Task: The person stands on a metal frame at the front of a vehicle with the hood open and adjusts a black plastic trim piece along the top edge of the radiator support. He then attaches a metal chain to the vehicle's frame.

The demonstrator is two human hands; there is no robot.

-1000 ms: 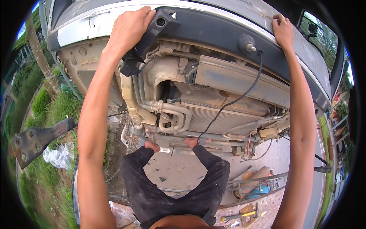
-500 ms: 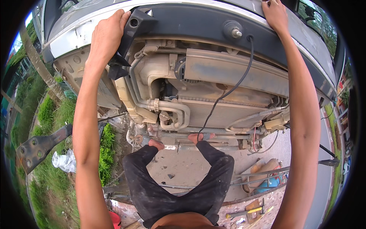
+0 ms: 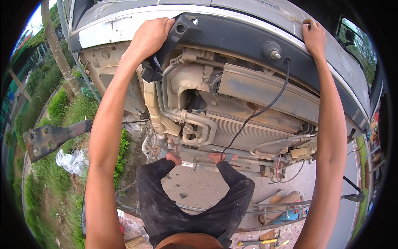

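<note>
The front of a grey and white vehicle spans the upper view, with a dark bumper panel (image 3: 232,35) along its lower edge. My left hand (image 3: 152,38) is closed over the panel's left part. Its fingertips touch a black plastic bracket (image 3: 181,30) with a round hole, whose lower end hangs under my wrist. Farther right, my right hand (image 3: 314,38) has its fingers curled over the panel's upper edge. Between my hands a threaded round fitting (image 3: 272,50) sticks out of the panel. Beside it a black cable (image 3: 269,106) comes out and hangs down to my foot.
Below the panel show the radiator (image 3: 234,130), bent pipes (image 3: 199,124) and a beige crossbar (image 3: 265,85). A rusty metal arm (image 3: 56,139) juts out at left over grass and a white plastic bag (image 3: 72,162). A hammer (image 3: 257,242) and a blue canister (image 3: 286,216) lie low at right.
The view has swung, so the vehicle and both hands appear farther right and lower in the picture. Both hands keep their places on the panel.
</note>
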